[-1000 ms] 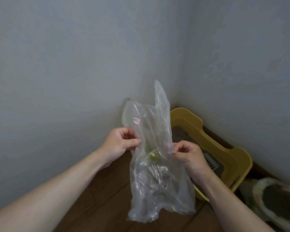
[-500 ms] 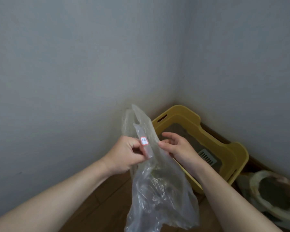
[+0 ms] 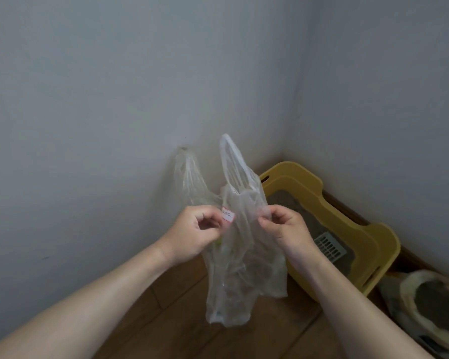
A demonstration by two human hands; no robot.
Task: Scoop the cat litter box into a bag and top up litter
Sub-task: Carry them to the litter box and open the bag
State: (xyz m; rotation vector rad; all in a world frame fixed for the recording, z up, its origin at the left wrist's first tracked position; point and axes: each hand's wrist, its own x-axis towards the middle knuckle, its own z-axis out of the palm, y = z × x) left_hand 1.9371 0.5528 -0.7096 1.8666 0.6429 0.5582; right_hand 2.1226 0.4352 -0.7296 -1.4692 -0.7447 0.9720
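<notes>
A thin clear plastic bag [image 3: 241, 275] hangs in front of me, its two handle loops standing up and a small white sticker near its top edge. My left hand [image 3: 192, 233] pinches the bag's left side beside the sticker. My right hand [image 3: 287, 229] pinches the right side, so the top is spread between them. Behind the bag, in the room's corner, sits the yellow litter box [image 3: 353, 229] with grey litter inside and a white slotted scoop [image 3: 329, 246] lying in it.
Grey walls meet at the corner behind the box. An open litter sack [image 3: 430, 301] with dark grey contents stands at the lower right, next to the box. Wooden floor [image 3: 166, 314] lies below the bag.
The hands have drawn apart along the bag's top; both handle loops now stand up, where half a second ago the top was bunched between the hands.
</notes>
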